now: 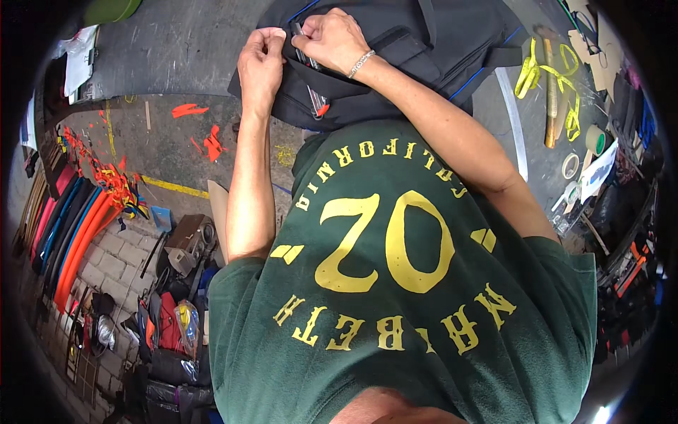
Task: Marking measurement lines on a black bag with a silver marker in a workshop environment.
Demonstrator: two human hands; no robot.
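A black fabric bag with blue piping lies on the grey work table in front of me. My left hand is at its left side, thumb and forefinger pinched together; what they hold, if anything, is too small to make out. My right hand, with a bracelet at the wrist, is closed around the upper part of a slim grey-and-red tool against the bag. Below it, a clear strip with a red tip shows on the black fabric; I cannot tell whether both are one piece.
Yellow tape, a wooden stick and tape rolls lie on the table at right. Red scraps lie at left. Orange and dark strips hang at far left. A brown box-shaped device stands lower left.
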